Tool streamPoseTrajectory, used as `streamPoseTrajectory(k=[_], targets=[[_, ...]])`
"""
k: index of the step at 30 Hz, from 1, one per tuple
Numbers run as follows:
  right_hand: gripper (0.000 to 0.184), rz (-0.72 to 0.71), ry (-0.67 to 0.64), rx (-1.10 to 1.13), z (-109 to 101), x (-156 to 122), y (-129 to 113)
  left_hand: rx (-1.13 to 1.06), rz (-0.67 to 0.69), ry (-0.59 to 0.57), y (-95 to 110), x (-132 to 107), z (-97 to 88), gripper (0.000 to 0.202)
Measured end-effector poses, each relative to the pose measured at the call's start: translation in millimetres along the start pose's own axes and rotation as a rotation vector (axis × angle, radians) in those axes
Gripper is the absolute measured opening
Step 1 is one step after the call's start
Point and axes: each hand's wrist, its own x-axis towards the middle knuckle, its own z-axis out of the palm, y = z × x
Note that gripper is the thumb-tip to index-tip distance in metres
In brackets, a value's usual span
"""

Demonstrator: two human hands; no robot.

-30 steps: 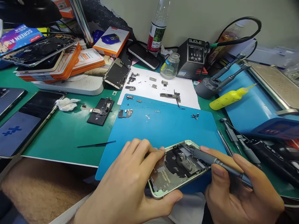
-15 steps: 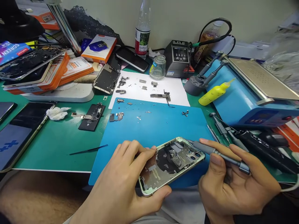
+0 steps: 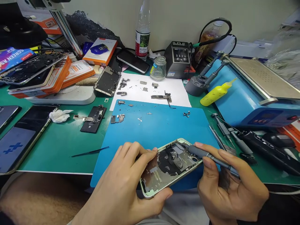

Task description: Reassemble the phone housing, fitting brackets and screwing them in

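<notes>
left hand gripping phone frame, lower centre | right hand pinching screwdriver, tip in frame | blue mat

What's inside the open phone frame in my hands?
The phone frame holds a dark round coil and bare metal. The left hand covers its left edge; the screwdriver hides one corner.

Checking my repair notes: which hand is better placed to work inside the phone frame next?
Right, probably. The right hand holds the screwdriver, its tip at the camera end of the phone frame. The left hand grips the frame's edges and holds no tool.
</notes>
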Motion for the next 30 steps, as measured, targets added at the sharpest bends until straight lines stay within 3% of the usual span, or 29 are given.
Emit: streamPoseTrajectory(k=[4,7,10,14,19,30], targets=[[0.049,-0.192,0.002,-0.073,-3,1,4,0.003,-0.003,-0.019,2,2,-3.8,0.048],[0.051,-0.229,0.013,-0.092,-4,4,8,0.01,-0.004,-0.057,3,3,-7.2,0.05],[0.067,-0.249,-0.035,-0.079,-4,5,8,0.01,-0.02,-0.08,4,2,-8.5,0.051],[0.08,-0.072,-0.103,0.041,-4,1,5,0.005,-0.056,-0.094,5,1,-7.2,0.049],[0.064,0.077,-0.012,0.099,-3,-5,2,0.02,-0.067,-0.085,4,-1,-5.4,0.051],[0.057,0.077,0.064,0.064,1,-5,1,0.017,-0.029,-0.073,3,1,-6.1,0.053]])
